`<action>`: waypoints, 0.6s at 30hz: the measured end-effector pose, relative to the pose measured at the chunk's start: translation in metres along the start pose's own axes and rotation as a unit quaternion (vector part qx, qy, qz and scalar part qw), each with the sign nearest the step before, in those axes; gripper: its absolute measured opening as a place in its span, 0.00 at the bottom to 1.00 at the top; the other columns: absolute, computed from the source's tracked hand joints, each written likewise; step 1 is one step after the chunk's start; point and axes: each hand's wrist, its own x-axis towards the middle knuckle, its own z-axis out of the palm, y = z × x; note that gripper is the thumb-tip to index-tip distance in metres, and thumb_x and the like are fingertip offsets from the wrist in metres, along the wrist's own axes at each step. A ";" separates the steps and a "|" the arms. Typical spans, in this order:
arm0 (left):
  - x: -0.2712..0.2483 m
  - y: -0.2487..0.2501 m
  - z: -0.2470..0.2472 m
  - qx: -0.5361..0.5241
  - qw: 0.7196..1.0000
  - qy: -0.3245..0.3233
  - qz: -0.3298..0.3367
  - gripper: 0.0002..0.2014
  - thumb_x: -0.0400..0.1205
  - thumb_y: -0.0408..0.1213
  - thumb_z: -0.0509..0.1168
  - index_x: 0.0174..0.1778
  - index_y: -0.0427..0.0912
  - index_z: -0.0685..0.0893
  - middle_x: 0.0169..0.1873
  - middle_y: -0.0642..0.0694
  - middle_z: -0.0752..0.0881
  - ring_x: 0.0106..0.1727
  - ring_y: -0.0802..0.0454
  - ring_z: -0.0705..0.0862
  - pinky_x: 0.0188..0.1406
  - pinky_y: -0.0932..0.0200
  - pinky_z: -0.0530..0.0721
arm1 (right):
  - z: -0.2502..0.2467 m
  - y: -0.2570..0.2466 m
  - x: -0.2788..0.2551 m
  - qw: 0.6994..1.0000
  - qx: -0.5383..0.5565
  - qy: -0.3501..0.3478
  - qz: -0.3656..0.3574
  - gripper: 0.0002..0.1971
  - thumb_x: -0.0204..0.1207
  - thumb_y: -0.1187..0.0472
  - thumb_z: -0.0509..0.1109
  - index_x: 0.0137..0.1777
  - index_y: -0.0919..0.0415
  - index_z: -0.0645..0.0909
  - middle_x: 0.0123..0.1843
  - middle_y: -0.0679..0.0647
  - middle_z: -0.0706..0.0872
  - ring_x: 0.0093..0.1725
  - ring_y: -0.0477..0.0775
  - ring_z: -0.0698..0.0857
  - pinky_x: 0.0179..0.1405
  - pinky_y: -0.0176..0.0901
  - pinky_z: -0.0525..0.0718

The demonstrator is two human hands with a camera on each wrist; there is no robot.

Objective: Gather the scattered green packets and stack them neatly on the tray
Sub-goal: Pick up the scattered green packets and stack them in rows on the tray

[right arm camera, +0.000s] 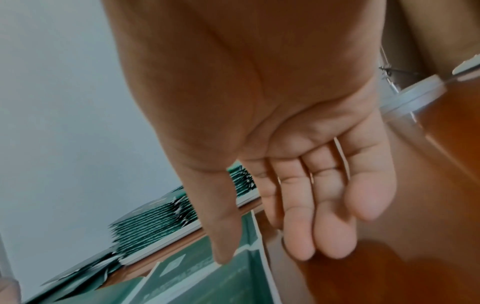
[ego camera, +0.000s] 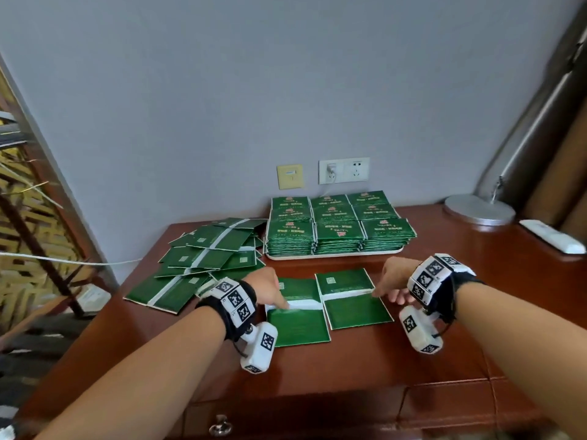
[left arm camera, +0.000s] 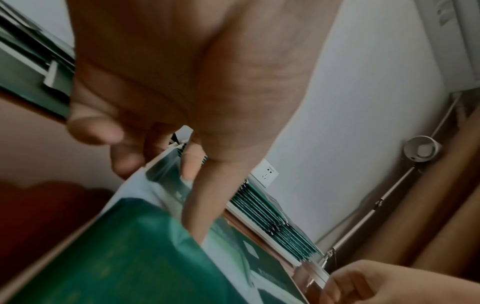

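Two green packets lie face down side by side on the wooden table in front of me, the left packet [ego camera: 298, 328] and the right packet [ego camera: 355, 309]. My left hand [ego camera: 274, 295] has its thumb on the left packet's [left arm camera: 130, 246] white seam and its fingers curled at that packet's left edge. My right hand [ego camera: 392, 285] touches the right packet's [right arm camera: 233, 277] right edge with the thumb, its other fingers [right arm camera: 335, 226] straight beside it. A white tray [ego camera: 333, 256] behind holds neat stacks of packets [ego camera: 340, 230]. A loose pile of packets [ego camera: 206, 258] lies at the left.
A silver lamp base [ego camera: 479, 209] and a white remote [ego camera: 552, 236] sit at the back right. Wall sockets [ego camera: 344, 170] are behind the tray. A white cable [ego camera: 63, 262] runs off the table's left edge. A drawer knob [ego camera: 219, 425] shows below the front edge.
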 end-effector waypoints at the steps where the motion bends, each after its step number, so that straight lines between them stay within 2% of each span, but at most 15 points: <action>1: 0.002 0.003 -0.001 0.005 1.000 -0.003 0.000 0.26 0.73 0.45 0.79 0.61 0.34 0.80 0.50 0.44 0.84 0.55 0.46 0.83 0.48 0.57 0.78 | -0.003 0.003 0.001 1.000 -0.012 0.013 -0.005 0.16 0.70 0.57 0.80 0.47 0.72 0.85 0.33 0.59 0.90 0.25 0.53 0.83 0.26 0.41 0.82; 4: 0.015 0.008 -0.003 0.029 1.000 0.009 -0.006 0.29 0.71 0.56 0.78 0.57 0.37 0.83 0.54 0.43 0.86 0.57 0.46 0.84 0.57 0.54 0.84 | -0.007 0.001 0.001 0.995 -0.064 0.062 -0.049 0.09 0.69 0.59 0.77 0.36 0.66 0.87 0.27 0.53 0.87 0.22 0.47 0.82 0.22 0.34 0.78; 5: 0.017 0.010 -0.004 0.041 0.999 0.020 -0.010 0.30 0.70 0.60 0.76 0.56 0.39 0.83 0.55 0.43 0.86 0.57 0.46 0.84 0.58 0.51 0.85 | -0.007 -0.003 0.002 0.991 -0.082 0.079 -0.066 0.07 0.69 0.58 0.77 0.35 0.62 0.87 0.27 0.50 0.86 0.26 0.47 0.83 0.24 0.34 0.79; 6: 0.020 0.012 -0.006 0.061 0.998 0.031 -0.015 0.31 0.68 0.64 0.74 0.55 0.42 0.83 0.57 0.44 0.85 0.58 0.45 0.84 0.60 0.48 0.85 | -0.007 -0.006 0.004 0.987 -0.100 0.093 -0.083 0.06 0.69 0.57 0.77 0.39 0.59 0.87 0.32 0.50 0.87 0.33 0.48 0.85 0.31 0.36 0.83; 7: 0.022 0.014 -0.007 0.083 0.996 0.039 -0.020 0.31 0.67 0.66 0.73 0.54 0.46 0.82 0.59 0.44 0.84 0.60 0.44 0.82 0.61 0.46 0.84 | -0.006 -0.010 0.009 0.983 -0.115 0.104 -0.102 0.09 0.69 0.55 0.77 0.47 0.57 0.86 0.41 0.50 0.89 0.42 0.50 0.87 0.41 0.40 0.85; 9: 0.026 0.017 -0.009 0.106 0.993 0.049 -0.012 0.26 0.68 0.63 0.74 0.54 0.50 0.82 0.61 0.45 0.80 0.64 0.41 0.79 0.65 0.43 0.80 | -0.004 -0.016 0.019 0.976 -0.137 0.108 -0.133 0.21 0.70 0.54 0.78 0.62 0.56 0.82 0.58 0.51 0.86 0.56 0.53 0.85 0.56 0.42 0.83; 11: 0.031 0.016 -0.007 0.098 0.994 0.048 0.013 0.20 0.72 0.55 0.75 0.55 0.53 0.80 0.63 0.48 0.79 0.65 0.43 0.77 0.67 0.42 0.78 | -0.001 -0.025 0.025 0.971 -0.151 0.098 -0.157 0.27 0.71 0.55 0.78 0.70 0.57 0.78 0.66 0.52 0.83 0.62 0.54 0.82 0.61 0.43 0.80; 13: 0.037 0.015 -0.005 0.064 0.997 0.032 0.036 0.20 0.74 0.49 0.76 0.59 0.54 0.79 0.65 0.49 0.79 0.65 0.46 0.78 0.69 0.45 0.77 | 0.002 -0.032 0.031 0.969 -0.162 0.085 -0.168 0.30 0.72 0.56 0.78 0.74 0.58 0.75 0.70 0.53 0.81 0.67 0.55 0.81 0.66 0.46 0.79; 15: 0.041 0.013 -0.002 0.043 0.997 -0.002 0.065 0.24 0.76 0.45 0.76 0.67 0.50 0.78 0.68 0.49 0.79 0.67 0.48 0.78 0.70 0.51 0.76 | 0.006 -0.036 0.037 0.966 -0.172 0.077 -0.175 0.32 0.73 0.57 0.77 0.77 0.58 0.73 0.73 0.54 0.79 0.70 0.56 0.79 0.70 0.47 0.78; 18: 0.046 0.010 0.002 0.061 0.995 -0.026 0.079 0.30 0.75 0.44 0.77 0.73 0.47 0.76 0.71 0.47 0.77 0.70 0.47 0.78 0.72 0.52 0.76 | 0.008 -0.037 0.046 0.962 -0.190 0.074 -0.184 0.33 0.72 0.56 0.77 0.77 0.58 0.72 0.73 0.54 0.79 0.70 0.56 0.79 0.69 0.47 0.78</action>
